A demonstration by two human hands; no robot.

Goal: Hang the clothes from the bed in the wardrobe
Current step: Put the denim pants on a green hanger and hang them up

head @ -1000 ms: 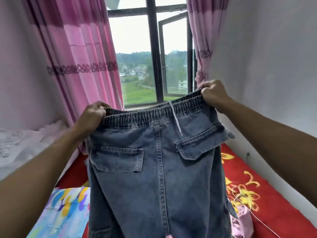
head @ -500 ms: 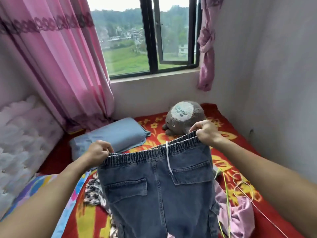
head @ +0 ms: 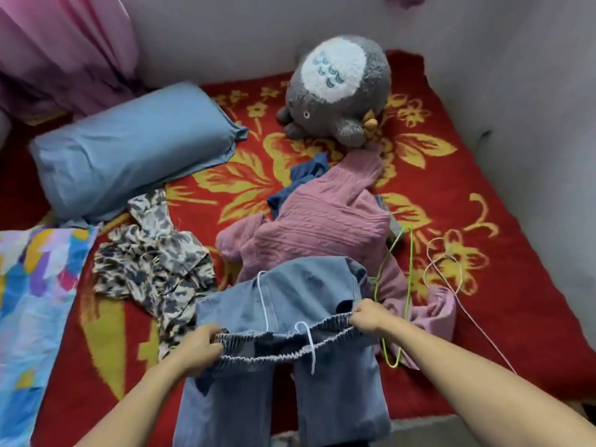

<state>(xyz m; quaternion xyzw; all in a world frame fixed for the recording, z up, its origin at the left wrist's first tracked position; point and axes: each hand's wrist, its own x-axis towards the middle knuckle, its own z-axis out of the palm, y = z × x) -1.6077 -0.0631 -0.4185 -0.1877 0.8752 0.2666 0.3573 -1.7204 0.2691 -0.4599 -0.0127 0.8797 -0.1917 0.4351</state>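
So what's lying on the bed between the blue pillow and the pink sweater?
In the head view, between the blue pillow and the pink sweater lies a crumpled camouflage-print garment, plus bare red-and-yellow floral blanket farther back.

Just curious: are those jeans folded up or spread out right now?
Partly spread: both hands hold the jeans by the stretched waistband; one part lies on the bed, legs hang toward the viewer.
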